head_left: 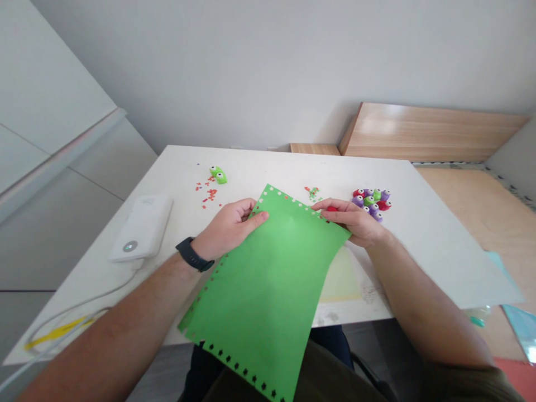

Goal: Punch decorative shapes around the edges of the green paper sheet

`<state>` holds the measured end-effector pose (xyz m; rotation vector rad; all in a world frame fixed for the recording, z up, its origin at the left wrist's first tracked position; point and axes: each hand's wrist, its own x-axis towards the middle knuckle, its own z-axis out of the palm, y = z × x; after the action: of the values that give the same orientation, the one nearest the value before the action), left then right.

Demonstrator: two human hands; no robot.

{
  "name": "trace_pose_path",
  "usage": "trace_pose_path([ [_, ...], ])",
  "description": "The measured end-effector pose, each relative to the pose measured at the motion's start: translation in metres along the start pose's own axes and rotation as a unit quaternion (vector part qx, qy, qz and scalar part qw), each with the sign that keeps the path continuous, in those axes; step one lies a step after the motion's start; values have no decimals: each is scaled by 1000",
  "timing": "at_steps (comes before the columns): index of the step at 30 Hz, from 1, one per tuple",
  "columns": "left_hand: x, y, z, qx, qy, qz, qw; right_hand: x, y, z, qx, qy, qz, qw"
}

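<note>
Holds green paper sheet (268,279), star-punched along its edges, over near edge of white table (419,234). Pinches far-left corner with left hand (228,229), thumb on top. Closes right hand (355,220) around red craft punch (332,209) at far-right edge. Shows cluster of small punches (372,201) just beyond right hand, green punch (218,174) and confetti (209,192) beyond left hand, white power bank (142,226) at left.

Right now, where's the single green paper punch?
In the head view, the green punch sits far left on the white table, beyond the left hand, beside scattered red paper bits.
</note>
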<state>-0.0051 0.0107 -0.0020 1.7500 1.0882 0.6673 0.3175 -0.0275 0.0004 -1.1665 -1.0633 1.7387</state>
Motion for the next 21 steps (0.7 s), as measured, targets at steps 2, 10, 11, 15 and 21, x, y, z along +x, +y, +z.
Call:
trace_pose_path([
  [2, 0, 0, 0, 3, 2, -3, 1000, 0, 0, 0, 2, -5, 3, 1000],
  [10, -1, 3, 0, 21, 5, -2, 1000, 1, 1, -1, 11, -6, 6, 1000],
  [11, -1, 3, 0, 23, 6, -2, 1000, 1, 1, -1, 14, -8, 6, 1000],
  [15, -1, 4, 0, 26, 10, -1, 1000, 0, 1, 1, 25, -11, 10, 1000],
  [21, -1, 1, 0, 5, 0, -3, 1000, 0, 3, 3, 18, -23, -4, 1000],
])
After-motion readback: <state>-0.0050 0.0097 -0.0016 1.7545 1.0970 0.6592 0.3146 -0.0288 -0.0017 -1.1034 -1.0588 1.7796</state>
